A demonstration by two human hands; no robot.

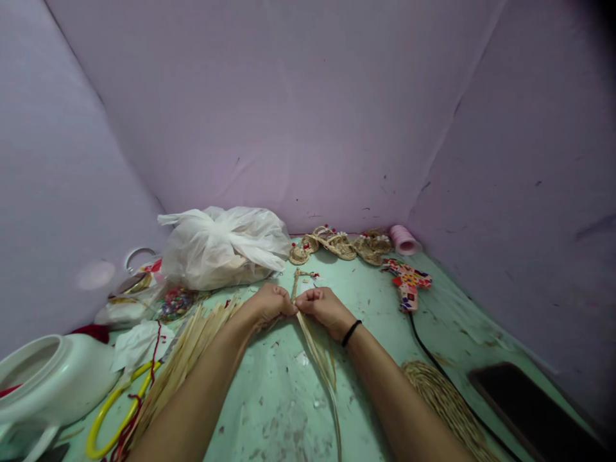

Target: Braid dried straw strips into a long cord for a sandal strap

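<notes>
My left hand (pixel 272 307) and my right hand (pixel 326 309) meet over the middle of the table, fingertips pinched on a thin straw braid (pixel 295 283). Beyond my fingers the braid's far end bends to the right, with a small red bit at its tip. Loose pale straw strands (pixel 318 359) trail from the pinch toward me, between my forearms. Both hands are closed, and the fingertips partly hide the spot they grip. A black band (pixel 351 333) circles my right wrist. Beside my left forearm lies a bundle of flat straw strips (pixel 192 350).
Along the back stand a white plastic bag (pixel 226 247), small woven straw slippers (pixel 339 246) and a pink thread spool (pixel 405 240). At right are a patterned glue gun (pixel 409 282) with black cord, a coiled braid (pixel 440 401) and a phone (pixel 534 410). Yellow-handled scissors (pixel 103 420) and a white container (pixel 81 375) lie left.
</notes>
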